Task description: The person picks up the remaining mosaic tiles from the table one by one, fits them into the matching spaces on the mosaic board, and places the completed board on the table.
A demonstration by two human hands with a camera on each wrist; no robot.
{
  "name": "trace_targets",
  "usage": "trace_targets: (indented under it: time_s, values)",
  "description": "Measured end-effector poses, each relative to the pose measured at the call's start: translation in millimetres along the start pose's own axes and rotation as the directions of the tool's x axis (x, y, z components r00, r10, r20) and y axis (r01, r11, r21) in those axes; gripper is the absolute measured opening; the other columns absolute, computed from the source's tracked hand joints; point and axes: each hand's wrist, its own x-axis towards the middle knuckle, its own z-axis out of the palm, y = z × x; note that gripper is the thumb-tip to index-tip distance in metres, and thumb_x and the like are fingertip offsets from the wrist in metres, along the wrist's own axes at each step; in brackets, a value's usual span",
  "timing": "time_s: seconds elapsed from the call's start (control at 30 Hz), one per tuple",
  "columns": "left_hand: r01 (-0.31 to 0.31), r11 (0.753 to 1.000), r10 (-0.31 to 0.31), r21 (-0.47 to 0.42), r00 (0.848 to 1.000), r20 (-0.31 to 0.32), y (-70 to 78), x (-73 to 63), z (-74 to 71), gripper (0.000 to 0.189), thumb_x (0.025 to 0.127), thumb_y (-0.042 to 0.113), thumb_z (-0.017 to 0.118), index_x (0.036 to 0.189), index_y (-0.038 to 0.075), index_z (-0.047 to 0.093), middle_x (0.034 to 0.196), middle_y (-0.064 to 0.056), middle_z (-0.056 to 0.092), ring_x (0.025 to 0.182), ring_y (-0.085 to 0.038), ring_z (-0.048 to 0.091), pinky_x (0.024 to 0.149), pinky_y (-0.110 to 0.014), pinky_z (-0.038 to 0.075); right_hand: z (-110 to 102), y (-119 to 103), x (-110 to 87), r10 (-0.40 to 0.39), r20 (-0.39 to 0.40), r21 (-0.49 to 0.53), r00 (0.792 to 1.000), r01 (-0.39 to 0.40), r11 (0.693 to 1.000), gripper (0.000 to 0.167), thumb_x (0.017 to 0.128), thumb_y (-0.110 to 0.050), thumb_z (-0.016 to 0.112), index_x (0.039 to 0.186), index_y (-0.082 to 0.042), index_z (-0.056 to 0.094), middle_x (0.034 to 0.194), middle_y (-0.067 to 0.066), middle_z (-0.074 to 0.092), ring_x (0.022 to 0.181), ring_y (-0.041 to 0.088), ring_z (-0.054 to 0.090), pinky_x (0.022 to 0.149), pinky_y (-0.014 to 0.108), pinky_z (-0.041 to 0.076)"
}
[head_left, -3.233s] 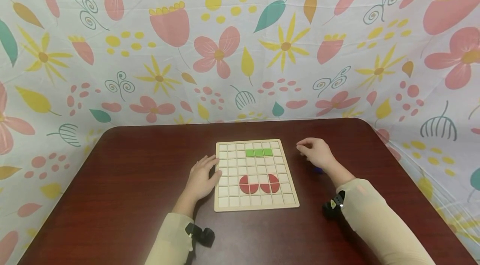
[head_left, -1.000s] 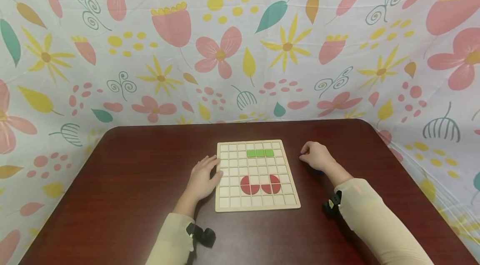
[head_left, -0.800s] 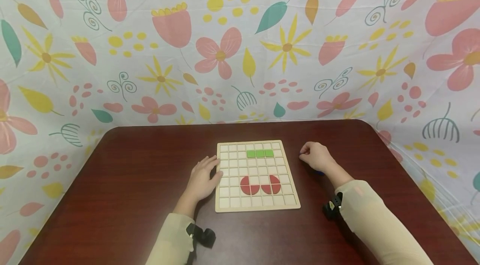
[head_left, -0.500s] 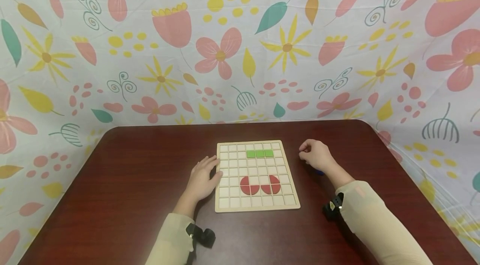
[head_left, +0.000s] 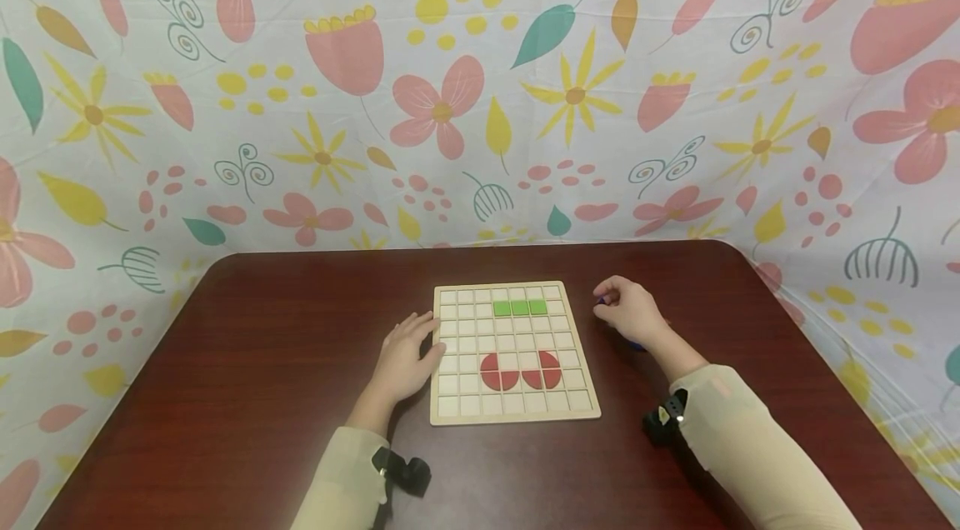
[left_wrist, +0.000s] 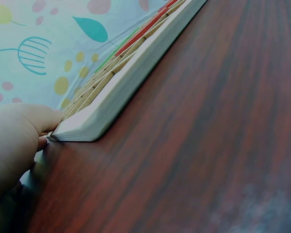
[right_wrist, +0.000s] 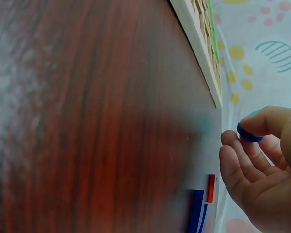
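Observation:
A wooden grid board [head_left: 468,420] lies on the dark table. Three green square tiles [head_left: 520,308] sit in a row in its upper part, and several red quarter-circle tiles [head_left: 510,380] form two rounded shapes lower down. My left hand [head_left: 405,357] rests at the board's left edge with fingers extended, its thumb over the rim in the left wrist view. Right of the board, my right hand [head_left: 632,312] is raised and pinches a small blue tile [right_wrist: 250,135] between thumb and finger. The tile's full shape is hidden by the fingers.
Blue pieces [right_wrist: 195,211] and a red piece [right_wrist: 211,188] lie on the table near the right hand, mostly hidden beneath the wrist in the head view. A floral cloth [head_left: 480,97] hangs behind the table [head_left: 262,347].
My right hand dipped slightly and has risen again, shifting a little left, with the blue tile now showing at its fingertips. The left hand and the tiles on the board stay put.

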Motion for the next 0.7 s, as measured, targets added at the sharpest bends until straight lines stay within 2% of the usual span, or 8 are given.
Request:
trace_targets:
  time_s: [0.33, 0.7]
  values:
    - [-0.017, 1.000, 0.017, 0.001, 1.000, 0.005, -2.2, -0.3, 0.0, 0.045, 0.093, 0.030, 0.055, 0.134, 0.010, 0.054, 0.145, -0.010, 0.045, 0.140, -0.034, 0.032, 0.113, -0.058, 0.021, 6, -6, -0.2, -0.013, -0.010, 0.037, 1.000, 0.013, 0.999, 0.020, 0.084, -0.005, 0.061, 0.103, 0.001, 0.057, 0.086, 0.014, 0.058, 0.063, 0.016, 0.060, 0.060, 0.029, 0.053]
    - [-0.019, 1.000, 0.019, -0.001, 1.000, 0.003, -2.5, -0.3, 0.4, 0.045, 0.094, 0.030, 0.055, 0.133, 0.010, 0.054, 0.145, -0.010, 0.046, 0.139, -0.034, 0.033, 0.113, -0.058, 0.021, 12, -9, -2.9, -0.035, -0.005, 0.070, 0.999, 0.035, 0.997, 0.016, 0.087, -0.006, 0.061, 0.101, 0.002, 0.060, 0.090, 0.018, 0.063, 0.068, 0.019, 0.063, 0.060, 0.029, 0.054]
